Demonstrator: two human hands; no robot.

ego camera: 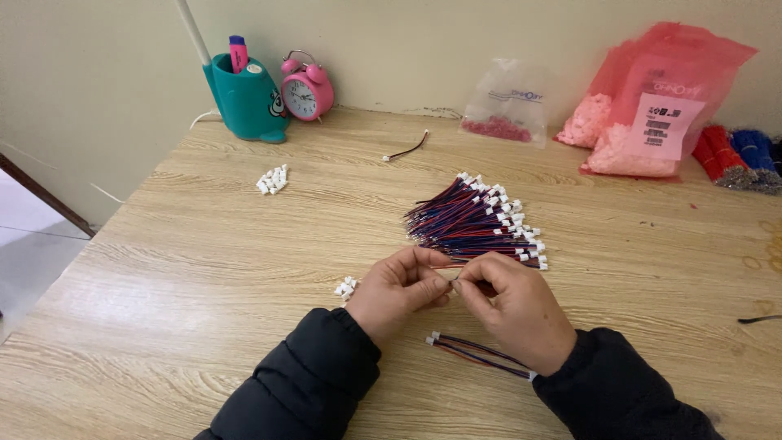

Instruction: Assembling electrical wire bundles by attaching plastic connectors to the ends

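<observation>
The person is sitting at the near edge of the wooden table [204,269], both hands drawn together over the middle of it. The left hand [397,287] is pinching its fingertips around a thin red-and-blue wire [444,266], and the right hand [515,305] is closing thumb and forefinger on the same wire where the two hands meet. Whether a white plug is already on that end I cannot tell; the fingers are hiding it.

As I judge it, the work is well under way. One big bundle of wires [476,224] with white plugs on their ends is lying just beyond the hands, too many to count. Nearer the person, under the right wrist, a small set of wires [476,352] is resting; I am counting about three or four. Two little heaps of loose white plugs are waiting: one heap [273,180] toward the far left, one heap [346,288] touching the left hand's side. A single stray wire [407,149] is lying near the far edge.

Along the far edge are standing one teal pen holder [244,98], one pink alarm clock [307,88], one clear bag [509,102], one pink bag [660,98] and, at the far right corner, two bunches of uncut wire [737,155], red and blue.
</observation>
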